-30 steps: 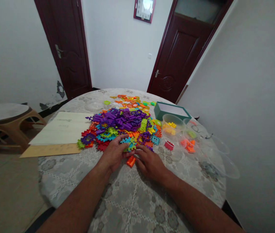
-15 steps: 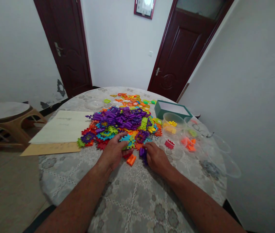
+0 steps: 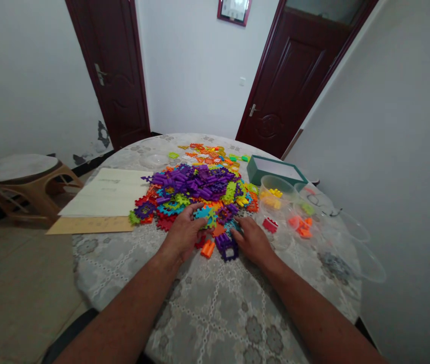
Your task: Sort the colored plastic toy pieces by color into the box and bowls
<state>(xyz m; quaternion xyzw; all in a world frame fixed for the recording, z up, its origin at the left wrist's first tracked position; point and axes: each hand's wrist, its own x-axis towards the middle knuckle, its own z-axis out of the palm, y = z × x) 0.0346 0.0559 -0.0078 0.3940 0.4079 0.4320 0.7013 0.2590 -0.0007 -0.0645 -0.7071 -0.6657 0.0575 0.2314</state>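
My left hand (image 3: 185, 231) is closed on flat toothed building pieces (image 3: 205, 216) in blue and yellow-green, held at the front of the pile. My right hand (image 3: 252, 236) has its fingers apart, just right of a purple building piece (image 3: 227, 246) with a square hole that lies on the cloth. Beside that piece rests an orange piece (image 3: 208, 248) of joined tubes. Behind both hands spreads a heap of gear-edged pieces, topped by many purple tube pieces (image 3: 196, 181).
Clear plastic tubs (image 3: 276, 188) with yellow and orange pieces stand on the right, in front of a green box (image 3: 275, 171). Pale paper sheets (image 3: 103, 193) lie at the left. A red piece (image 3: 270, 225) sits beyond my right hand. A stool (image 3: 29, 187) stands left of the table.
My right hand has let go of the purple piece, which now lies on the cloth, and its fingers have spread. My left hand keeps its hold. The camera view has shifted slightly.
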